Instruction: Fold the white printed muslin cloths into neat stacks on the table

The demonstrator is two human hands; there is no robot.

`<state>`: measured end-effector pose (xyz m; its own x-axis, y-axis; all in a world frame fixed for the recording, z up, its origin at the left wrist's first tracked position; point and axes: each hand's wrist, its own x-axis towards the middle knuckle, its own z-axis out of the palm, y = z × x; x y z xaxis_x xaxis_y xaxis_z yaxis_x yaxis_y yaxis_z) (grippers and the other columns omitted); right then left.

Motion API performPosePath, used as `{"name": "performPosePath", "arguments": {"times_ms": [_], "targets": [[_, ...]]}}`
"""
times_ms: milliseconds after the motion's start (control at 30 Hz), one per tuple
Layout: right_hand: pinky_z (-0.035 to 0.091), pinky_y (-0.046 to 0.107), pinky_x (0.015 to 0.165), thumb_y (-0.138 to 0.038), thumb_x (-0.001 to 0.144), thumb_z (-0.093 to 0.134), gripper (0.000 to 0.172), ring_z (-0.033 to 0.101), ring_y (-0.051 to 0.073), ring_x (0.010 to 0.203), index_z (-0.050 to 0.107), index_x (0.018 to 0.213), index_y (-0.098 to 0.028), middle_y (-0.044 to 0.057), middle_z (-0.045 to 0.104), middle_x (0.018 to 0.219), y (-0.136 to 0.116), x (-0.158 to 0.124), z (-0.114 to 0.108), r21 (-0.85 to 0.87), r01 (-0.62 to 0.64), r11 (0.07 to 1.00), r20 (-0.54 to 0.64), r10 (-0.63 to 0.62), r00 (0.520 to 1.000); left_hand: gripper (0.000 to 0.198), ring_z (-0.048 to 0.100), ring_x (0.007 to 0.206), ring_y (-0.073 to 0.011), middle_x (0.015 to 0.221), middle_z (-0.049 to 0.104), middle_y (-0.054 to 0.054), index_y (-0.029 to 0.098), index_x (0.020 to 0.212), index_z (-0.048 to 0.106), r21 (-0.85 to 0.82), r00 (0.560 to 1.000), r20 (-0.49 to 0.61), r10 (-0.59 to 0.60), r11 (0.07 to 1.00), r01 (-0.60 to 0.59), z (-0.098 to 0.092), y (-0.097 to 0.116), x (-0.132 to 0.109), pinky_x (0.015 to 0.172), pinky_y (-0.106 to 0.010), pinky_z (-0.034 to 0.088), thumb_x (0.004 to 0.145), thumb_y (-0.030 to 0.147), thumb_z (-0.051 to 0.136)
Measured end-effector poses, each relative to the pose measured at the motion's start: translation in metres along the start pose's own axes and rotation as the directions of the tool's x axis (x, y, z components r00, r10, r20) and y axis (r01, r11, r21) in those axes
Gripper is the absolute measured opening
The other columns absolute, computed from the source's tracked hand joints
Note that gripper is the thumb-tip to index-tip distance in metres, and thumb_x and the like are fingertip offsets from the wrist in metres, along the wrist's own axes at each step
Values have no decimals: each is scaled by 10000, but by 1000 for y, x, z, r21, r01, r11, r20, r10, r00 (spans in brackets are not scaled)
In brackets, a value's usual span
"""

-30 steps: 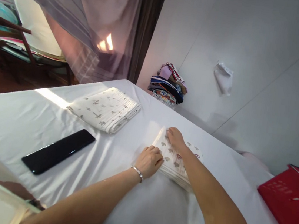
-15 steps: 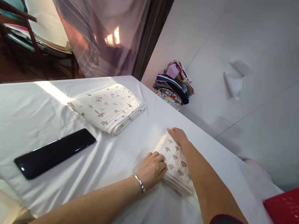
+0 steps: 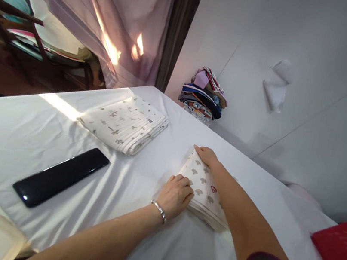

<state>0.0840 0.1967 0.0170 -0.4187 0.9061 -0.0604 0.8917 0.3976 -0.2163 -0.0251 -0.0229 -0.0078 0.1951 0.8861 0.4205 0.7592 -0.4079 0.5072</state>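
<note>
A folded white cloth point(image 3: 206, 187) with grey mushroom prints and a small red mark lies on the white-covered table point(image 3: 135, 211). My left hand point(image 3: 176, 195), with a silver bracelet at the wrist, grips its near left corner with curled fingers. At the far left corner, my right hand point(image 3: 207, 156) holds the edge, thumb and fingers closed around it. My right forearm hides part of the cloth's right side. Farther left sits a second folded cloth point(image 3: 125, 123), larger, with grey plant-like prints; neither hand touches it.
A black phone-like slab point(image 3: 60, 178) lies at left on the table. Beyond the far edge is a stack of folded clothes point(image 3: 203, 93). A red object point(image 3: 340, 255) stands at right. Behind are a sheer curtain point(image 3: 139, 7) and a wooden chair point(image 3: 34, 35).
Both hands keep their hold on the mushroom-print cloth, nearly unmoved. The view has shifted slightly, and the curtain hangs in different folds with a brighter streak of light.
</note>
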Motion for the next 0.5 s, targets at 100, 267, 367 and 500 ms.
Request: {"name": "performPosePath", "arguments": {"times_ms": [100, 267, 367, 500], "targets": [[311, 247, 604, -651, 848, 228, 636, 550, 176, 724, 635, 753, -171, 84, 657, 805, 1, 1, 5, -13, -47, 999, -36, 47, 998, 276, 472, 843, -165, 869, 585, -43, 199, 755, 633, 7, 1000, 14, -8, 1000, 8, -1, 1, 0, 738, -329, 357, 889, 266, 402], [327, 252, 616, -632, 858, 215, 641, 562, 187, 740, 647, 776, -166, 95, 657, 791, 3, 5, 13, -35, -84, 996, -69, 82, 994, 246, 468, 855, -167, 866, 581, -36, 204, 769, 630, 25, 1000, 16, -7, 1000, 7, -1, 1, 1, 744, -324, 354, 880, 269, 421], [353, 265, 658, -611, 867, 228, 624, 575, 194, 759, 660, 781, -169, 94, 660, 800, 1, 4, 9, -46, -67, 997, -60, 64, 996, 243, 468, 852, -168, 844, 576, -35, 204, 765, 629, 21, 1000, 10, -4, 1000, 4, 0, 0, 0, 744, -322, 355, 878, 272, 425], [334, 316, 853, -532, 894, 252, 534, 516, 228, 1035, 623, 1025, -171, 115, 598, 1116, -7, -8, 3, -73, -23, 997, -130, 13, 991, 233, 469, 866, -171, 882, 582, -34, 204, 787, 627, 5, 1000, -7, 0, 1000, 0, 0, 1, -1, 749, -328, 361, 878, 264, 421]]}}
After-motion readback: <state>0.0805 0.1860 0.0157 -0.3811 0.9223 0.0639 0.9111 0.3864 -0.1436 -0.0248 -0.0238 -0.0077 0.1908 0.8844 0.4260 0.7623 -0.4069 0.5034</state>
